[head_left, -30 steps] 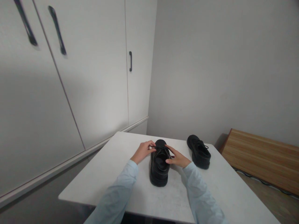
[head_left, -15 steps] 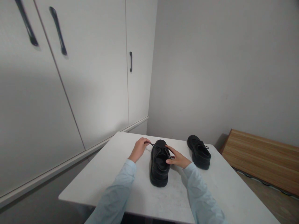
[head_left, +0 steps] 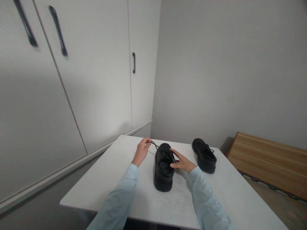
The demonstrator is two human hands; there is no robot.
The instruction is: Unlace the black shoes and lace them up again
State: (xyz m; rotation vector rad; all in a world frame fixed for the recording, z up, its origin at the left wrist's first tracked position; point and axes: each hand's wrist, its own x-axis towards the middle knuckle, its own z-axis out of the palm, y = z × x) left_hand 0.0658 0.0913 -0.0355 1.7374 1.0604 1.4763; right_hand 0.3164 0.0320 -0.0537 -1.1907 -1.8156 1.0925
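Note:
A black lace-up shoe (head_left: pixel 163 180) sits upright on the white table, its toe toward the wall and its heel toward me. My left hand (head_left: pixel 142 149), to the left of the toe, pinches a black shoelace (head_left: pixel 154 144) that stretches out from the shoe's front. At the shoe's right side, my right hand (head_left: pixel 181 162) holds the upper, with the thumb at the opening and a finger reaching along the lacing. Part of the lacing is hidden by that hand. Farther right stands a second black shoe (head_left: pixel 207 164), laced, with no hand on it.
The white table (head_left: pixel 107 179) reaches to the grey wall (head_left: pixel 227 70) at the back. White cabinet doors (head_left: pixel 96 83) with dark handles rise along the left. Beyond the table's right edge is a wood-grain panel (head_left: pixel 268 163), with a cable on the floor below it.
My left hand has moved slightly up and away from the shoe, drawing out more of the shoelace. My right hand and both shoes stay in place.

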